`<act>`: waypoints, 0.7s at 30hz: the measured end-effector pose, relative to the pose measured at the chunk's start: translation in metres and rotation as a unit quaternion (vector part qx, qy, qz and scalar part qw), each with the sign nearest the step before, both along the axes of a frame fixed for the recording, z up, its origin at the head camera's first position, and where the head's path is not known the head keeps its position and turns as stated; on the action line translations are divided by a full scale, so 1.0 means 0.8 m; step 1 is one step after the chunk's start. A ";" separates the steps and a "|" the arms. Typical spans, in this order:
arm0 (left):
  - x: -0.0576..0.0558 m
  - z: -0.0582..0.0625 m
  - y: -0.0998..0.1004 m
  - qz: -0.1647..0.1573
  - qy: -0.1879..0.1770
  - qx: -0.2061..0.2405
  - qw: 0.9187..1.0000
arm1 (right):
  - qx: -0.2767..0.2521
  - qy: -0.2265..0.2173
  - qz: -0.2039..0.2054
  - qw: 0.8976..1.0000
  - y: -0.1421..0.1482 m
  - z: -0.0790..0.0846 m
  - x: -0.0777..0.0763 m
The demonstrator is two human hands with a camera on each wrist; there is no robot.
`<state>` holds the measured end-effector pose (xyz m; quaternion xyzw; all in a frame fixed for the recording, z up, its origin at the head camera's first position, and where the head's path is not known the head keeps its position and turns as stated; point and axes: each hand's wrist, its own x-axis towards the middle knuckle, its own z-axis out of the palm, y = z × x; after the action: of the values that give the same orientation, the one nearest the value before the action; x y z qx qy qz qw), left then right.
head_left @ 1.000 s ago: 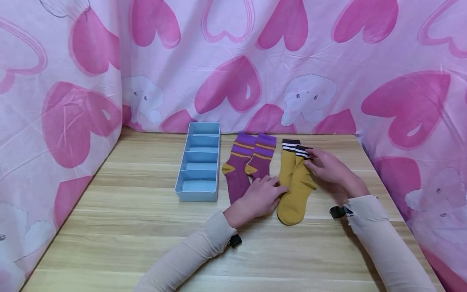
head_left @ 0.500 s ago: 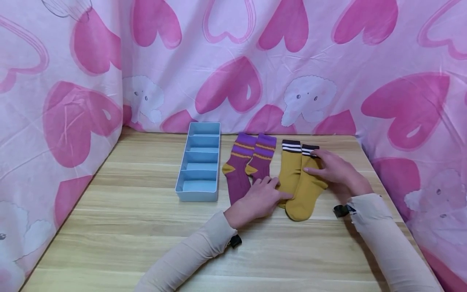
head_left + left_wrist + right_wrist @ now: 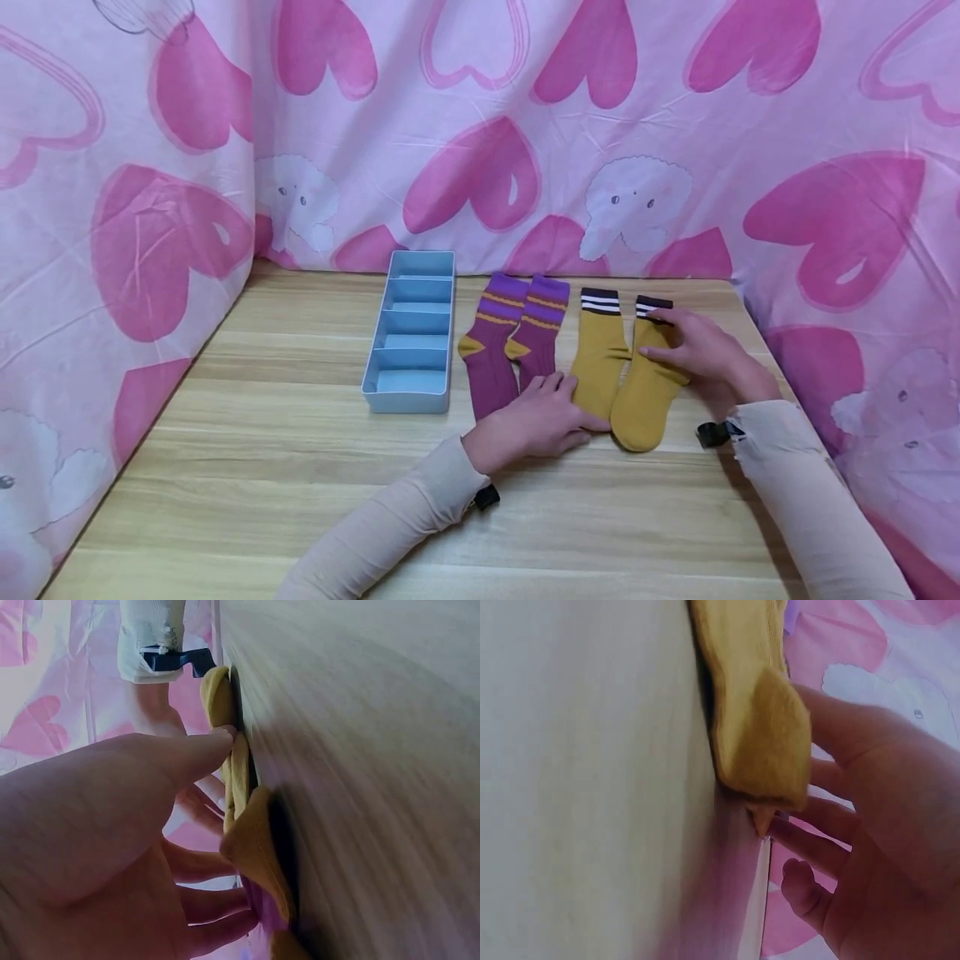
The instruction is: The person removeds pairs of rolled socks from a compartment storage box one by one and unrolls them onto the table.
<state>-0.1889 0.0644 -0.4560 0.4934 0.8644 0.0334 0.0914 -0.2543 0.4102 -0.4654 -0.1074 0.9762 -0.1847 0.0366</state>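
Two mustard-yellow socks with dark, white-striped cuffs lie side by side on the table. My left hand (image 3: 536, 417) rests at the foot of the left yellow sock (image 3: 598, 350), with the thumb against its toe end. Its fingers reach over the lower part of a maroon sock. On the right yellow sock (image 3: 637, 417) my right hand (image 3: 705, 354) touches the cuff and leg, thumb and forefinger spread apart. In the right wrist view the yellow sock (image 3: 742, 705) lies flat beside loosely bent fingers. The thumb (image 3: 202, 754) touches yellow cloth in the left wrist view.
Two maroon socks (image 3: 495, 371) with purple, orange-striped cuffs lie left of the yellow pair. Further left stands a light-blue box (image 3: 408, 403) with several compartments. A pink heart-patterned cloth (image 3: 480, 183) hangs behind the wooden table (image 3: 300, 467) and at both sides.
The right yellow sock has slid right with my right hand, off the left yellow sock that it overlapped. My left hand has shifted slightly down at the left sock's toe.
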 end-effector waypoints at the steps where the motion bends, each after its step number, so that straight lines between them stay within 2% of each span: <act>1: 0.000 0.000 0.000 -0.003 0.001 -0.005 1.000 | -0.001 -0.002 0.002 1.000 0.000 -0.001 0.000; 9: -0.001 0.000 -0.001 -0.002 -0.020 -0.003 1.000 | -0.043 -0.053 -0.002 0.998 -0.005 -0.005 -0.001; 14: -0.002 0.001 -0.001 0.000 -0.032 -0.002 0.999 | -0.094 -0.109 0.009 0.990 0.005 -0.004 -0.005; 21: -0.004 0.002 0.000 0.001 -0.042 -0.003 0.999 | -0.139 -0.150 -0.008 0.979 0.017 -0.007 -0.012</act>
<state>-0.1921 0.0642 -0.4548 0.4902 0.8605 0.0514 0.1288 -0.2637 0.4241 -0.4712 -0.0743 0.9253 -0.3333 0.1652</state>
